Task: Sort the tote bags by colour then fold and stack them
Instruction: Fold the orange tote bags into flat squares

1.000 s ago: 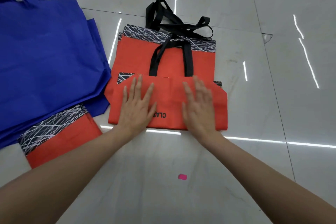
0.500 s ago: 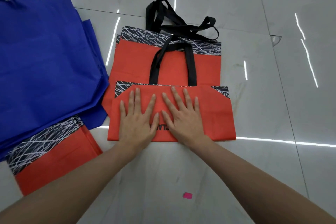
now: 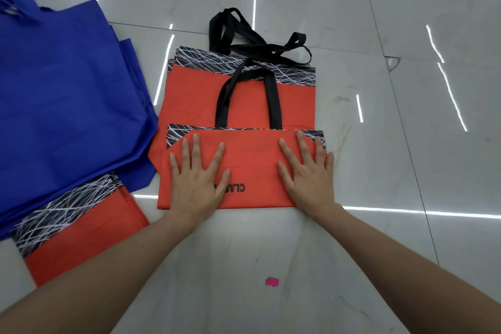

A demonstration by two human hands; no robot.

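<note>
Pressing the folded red tote bag (image 3: 252, 160): left hand (image 3: 196, 182) and right hand (image 3: 307, 176) lay flat, fingers spread, well apart. Crease was likely best set by smoothing outward, edges aligned.

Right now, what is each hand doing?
Left hand: open, fingers spread, pressing flat on the folded orange bag.
Right hand: open, pressing flat on the same bag.
</note>
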